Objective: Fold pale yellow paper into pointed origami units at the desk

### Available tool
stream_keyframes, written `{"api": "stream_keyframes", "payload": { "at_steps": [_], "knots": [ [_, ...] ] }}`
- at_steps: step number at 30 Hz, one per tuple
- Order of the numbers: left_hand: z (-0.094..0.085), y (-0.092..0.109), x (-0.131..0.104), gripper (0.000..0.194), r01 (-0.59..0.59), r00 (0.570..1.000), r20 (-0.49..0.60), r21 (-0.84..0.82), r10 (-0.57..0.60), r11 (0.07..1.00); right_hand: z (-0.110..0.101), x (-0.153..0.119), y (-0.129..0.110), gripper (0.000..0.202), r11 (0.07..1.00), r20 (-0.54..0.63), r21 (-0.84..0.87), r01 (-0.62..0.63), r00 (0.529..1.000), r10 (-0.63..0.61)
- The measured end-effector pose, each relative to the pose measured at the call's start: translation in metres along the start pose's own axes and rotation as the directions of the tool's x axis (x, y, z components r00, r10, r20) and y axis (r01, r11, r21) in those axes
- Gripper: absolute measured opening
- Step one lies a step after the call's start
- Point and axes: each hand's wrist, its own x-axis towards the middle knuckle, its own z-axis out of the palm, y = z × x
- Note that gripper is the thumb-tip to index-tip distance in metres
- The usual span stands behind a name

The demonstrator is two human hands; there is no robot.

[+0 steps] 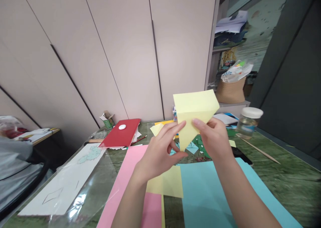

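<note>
Raised above the table is a pale yellow sheet of paper (195, 102), creased across and folded so that it tapers to a point at the bottom. My left hand (160, 147) pinches it along the left edge and near the lower tip. On the right side my right hand (217, 137) grips it, thumb on the front and fingers behind. Below the hands lies another yellow paper (168, 183), across a pink sheet (130, 174) and a blue sheet (205, 188). Small folded blue papers (192, 147) lie behind, partly hidden by my hands.
A red folder (120, 137) bears a round white object (122, 127). At left lies a drawing sheet (62, 181) beneath clear plastic. A lidded jar (248, 122), a wooden stick (260, 149) and a dark phone-like object (241, 154) are at right. A person's sleeve (17, 161) shows far left.
</note>
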Motion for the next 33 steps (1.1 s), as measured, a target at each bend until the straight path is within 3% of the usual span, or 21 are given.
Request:
{"api": "stream_keyframes", "payload": {
  "at_steps": [3,11,15,19,22,26,28,33],
  "knots": [
    [0.0,-0.002,0.001,0.08,0.012,1.0,-0.018,-0.041,-0.013,0.999,0.002,-0.001,-0.004,0.024,0.998,0.084,-0.046,-0.049,0.995,0.052],
    [0.001,0.001,0.001,0.078,0.033,0.999,-0.028,0.048,-0.032,0.998,-0.001,0.0,0.0,0.022,0.998,0.111,-0.034,-0.057,0.992,0.06],
    [0.0,0.002,0.002,0.076,0.042,0.999,-0.039,0.116,-0.038,0.992,-0.001,0.0,0.004,0.02,0.997,0.069,-0.069,-0.027,0.997,0.032],
    [-0.003,0.0,0.001,0.08,0.037,0.999,-0.007,0.0,-0.037,0.999,0.001,-0.001,0.005,0.022,0.997,0.051,-0.075,-0.031,0.998,0.035],
    [-0.003,-0.002,0.001,0.081,0.035,0.999,-0.021,-0.061,-0.036,0.998,0.001,-0.001,0.001,0.026,0.993,0.16,-0.096,-0.067,0.984,0.082],
    [-0.001,-0.006,0.002,0.081,0.033,0.989,-0.139,-0.066,-0.041,0.997,-0.001,0.0,-0.005,0.022,0.958,0.424,-0.285,-0.037,0.891,0.16],
    [0.0,-0.007,0.003,0.08,0.019,0.981,-0.189,-0.067,-0.032,0.998,0.0,0.001,-0.006,0.016,0.931,0.451,-0.365,-0.006,0.874,0.182],
    [0.003,-0.008,0.004,0.079,0.004,0.971,-0.236,-0.069,-0.02,0.998,0.001,0.0,-0.005,0.022,0.884,0.4,-0.468,0.008,0.894,0.204]
  ]
}}
